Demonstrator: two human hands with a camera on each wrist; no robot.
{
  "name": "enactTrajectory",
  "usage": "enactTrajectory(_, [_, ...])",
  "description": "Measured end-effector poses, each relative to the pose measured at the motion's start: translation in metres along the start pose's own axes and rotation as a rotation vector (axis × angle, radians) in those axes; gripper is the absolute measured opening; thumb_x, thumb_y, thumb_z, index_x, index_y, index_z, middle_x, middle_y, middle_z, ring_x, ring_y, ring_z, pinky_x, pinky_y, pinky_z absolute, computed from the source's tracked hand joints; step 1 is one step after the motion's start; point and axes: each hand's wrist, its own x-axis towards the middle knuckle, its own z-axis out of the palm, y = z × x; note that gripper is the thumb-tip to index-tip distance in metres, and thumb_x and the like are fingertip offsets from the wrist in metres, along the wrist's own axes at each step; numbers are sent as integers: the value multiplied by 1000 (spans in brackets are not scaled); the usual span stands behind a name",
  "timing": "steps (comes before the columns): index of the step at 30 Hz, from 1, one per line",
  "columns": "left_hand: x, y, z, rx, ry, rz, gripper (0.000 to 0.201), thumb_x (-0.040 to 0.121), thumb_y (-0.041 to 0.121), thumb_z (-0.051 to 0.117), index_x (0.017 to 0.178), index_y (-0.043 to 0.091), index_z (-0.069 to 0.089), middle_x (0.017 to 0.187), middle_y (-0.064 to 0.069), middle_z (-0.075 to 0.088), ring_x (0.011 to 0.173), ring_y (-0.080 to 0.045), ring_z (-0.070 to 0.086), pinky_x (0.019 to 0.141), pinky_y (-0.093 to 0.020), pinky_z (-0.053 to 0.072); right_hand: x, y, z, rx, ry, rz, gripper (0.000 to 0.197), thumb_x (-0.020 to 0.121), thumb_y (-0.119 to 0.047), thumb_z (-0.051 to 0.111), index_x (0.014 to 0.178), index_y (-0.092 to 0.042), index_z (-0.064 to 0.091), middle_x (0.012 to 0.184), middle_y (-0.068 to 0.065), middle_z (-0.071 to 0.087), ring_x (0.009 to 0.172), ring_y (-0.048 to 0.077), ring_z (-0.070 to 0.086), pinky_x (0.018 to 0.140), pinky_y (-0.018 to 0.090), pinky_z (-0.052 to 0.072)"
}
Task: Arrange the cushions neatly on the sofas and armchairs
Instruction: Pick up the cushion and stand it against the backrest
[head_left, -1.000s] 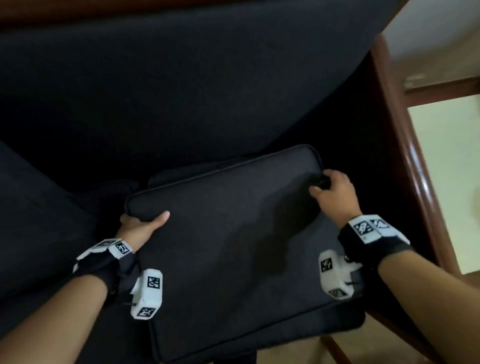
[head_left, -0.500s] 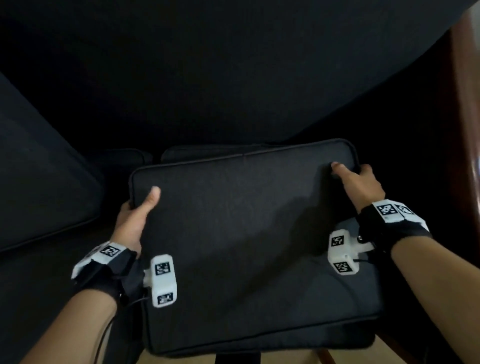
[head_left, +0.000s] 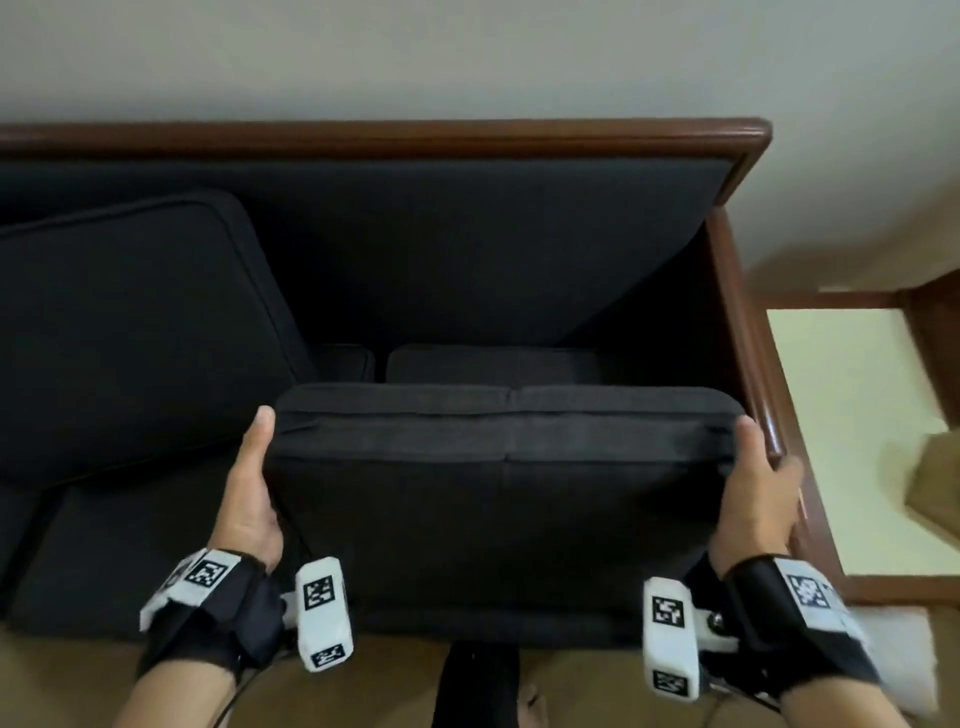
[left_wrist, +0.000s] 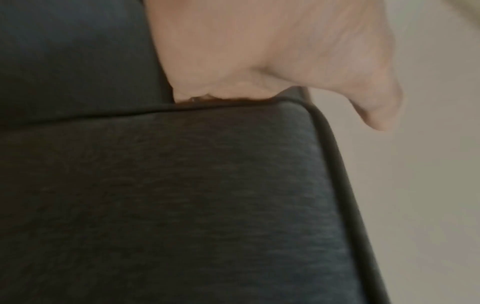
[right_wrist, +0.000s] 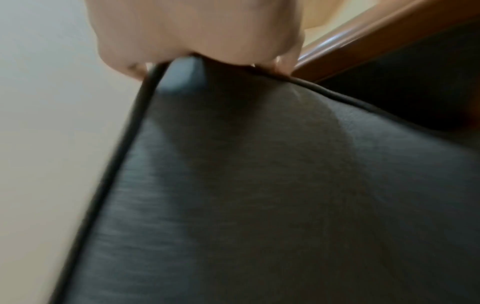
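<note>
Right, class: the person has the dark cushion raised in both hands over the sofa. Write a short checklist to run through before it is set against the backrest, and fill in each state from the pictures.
1. Left hand grips the dark piped fabric cushion at its left edge: ok.
2. Right hand grips its right edge: ok.
3. Cushion held level: ok.
4. Space against the dark sofa backrest on the right is free: ok.
5. Gap to the brown wooden armrest: cannot tell; the right hand is very close.
6. Other dark cushion leaning on the left sits straight: not ok, tilted.
</note>
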Motion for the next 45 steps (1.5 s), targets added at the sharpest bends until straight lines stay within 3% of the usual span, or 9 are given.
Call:
enactTrajectory(3, [-41,-15,-39,91,121,41,77,60,64,83,122,20,70,120,-7,72,115,-27,67,103,-48,48,-48,28,-42,51,26,2,41,89,-49,60,107,-14,52,107,9,54,98,24,49,84,34,36])
enactTrajectory(9, [-103,-37,-81,544,288,70,72,54,79,77,101,26,70,111,-5,72,104,-29,67,98,-50,53,-102,54,-88,-402,76,-92,47,93,-41,49,128,-10,48,127,21,57,117,41,50,100,49,37])
enactTrajectory(13, [-124,-38,-88,695,318,104,64,74,73,67,108,19,66,118,-12,67,113,-36,61,100,-43,48,-136,46,-80,-742,80,-441,42,89,-30,54,128,-14,50,144,18,41,138,42,26,106,58,23])
enactTrajectory(20, [-119,-27,-95,933,254,82,72,85,70,55,132,15,54,133,-15,59,125,-40,51,103,-45,38,-229,45,8,-1137,-760,-964,102,71,-52,71,154,-22,18,160,4,24,149,34,9,118,50,10])
enactTrajectory(25, [-107,-10,-110,1003,123,7,74,81,75,56,132,20,52,132,-12,60,123,-39,53,99,-42,40,-281,61,82,-1449,-658,-1118,126,53,-55,81,150,-11,14,149,15,30,137,41,26,114,59,15])
enactTrajectory(29, [-97,-2,-125,1074,-15,-25,78,83,73,55,140,20,46,139,-9,57,128,-33,52,102,-39,39,-293,68,115,-1385,-624,-1186,96,46,-37,78,131,-10,44,123,13,55,110,35,53,98,55,38])
enactTrajectory(36, [-79,35,-137,1060,-432,-14,83,80,58,72,149,29,36,150,1,46,137,-20,44,113,-38,38,-265,20,118,-1374,-633,-1103,81,55,-32,74,129,-16,47,119,2,57,112,29,52,97,45,34])
enactTrajectory(41, [-75,73,-118,1175,-535,103,127,32,97,61,144,39,41,139,11,47,130,-11,46,111,-34,39,-249,-14,101,-1234,-663,-1068,90,44,-37,88,124,-19,50,116,-4,59,111,24,53,96,40,34])
enactTrajectory(45, [-88,87,-108,972,-477,257,94,30,91,70,116,58,53,124,24,55,119,3,50,108,-24,39,-241,-60,77,-957,-700,-1012,85,34,-33,92,109,-21,54,96,-10,53,97,20,54,84,36,34])
